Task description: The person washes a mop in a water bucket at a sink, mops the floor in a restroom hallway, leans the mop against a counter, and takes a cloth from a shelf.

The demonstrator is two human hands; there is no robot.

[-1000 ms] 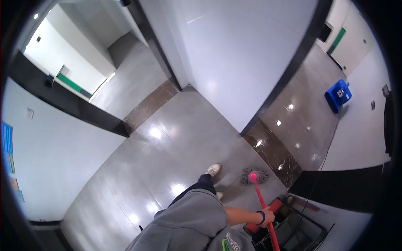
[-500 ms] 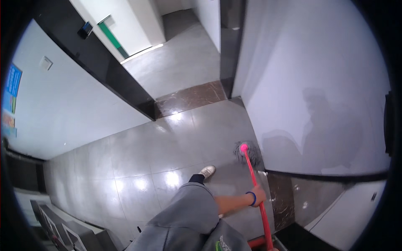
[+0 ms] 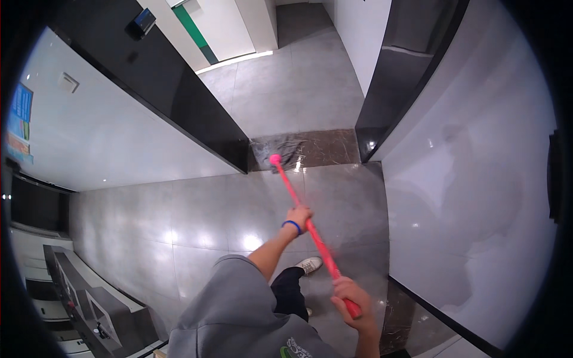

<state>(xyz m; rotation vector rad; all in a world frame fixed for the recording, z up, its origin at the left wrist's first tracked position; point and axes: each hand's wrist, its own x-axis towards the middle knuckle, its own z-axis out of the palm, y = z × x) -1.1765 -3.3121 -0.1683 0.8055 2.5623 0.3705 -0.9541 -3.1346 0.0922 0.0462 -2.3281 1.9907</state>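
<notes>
A mop with a long red handle (image 3: 291,190) reaches forward from me. Its pink socket (image 3: 275,160) and grey string head (image 3: 290,149) lie on the brown marbled threshold (image 3: 331,148), at the left end beside the dark door frame. My left hand (image 3: 299,218), with a blue band at the wrist, is closed around the middle of the handle. Closer to me, my right hand (image 3: 351,298) grips the handle near its butt end, which sticks out past the fingers. The mop strings are slightly blurred.
Dark door frames (image 3: 197,113) flank the doorway, with grey floor beyond. A white wall (image 3: 453,197) rises on the right. Grey cabinet-like units (image 3: 101,304) stand at the lower left. My white shoe (image 3: 309,265) is on the tiles. Another brown strip (image 3: 401,316) lies at lower right.
The mop head has swung forward and left, from the floor by the right wall onto the threshold. My left hand has moved forward with it. My right hand has come into view.
</notes>
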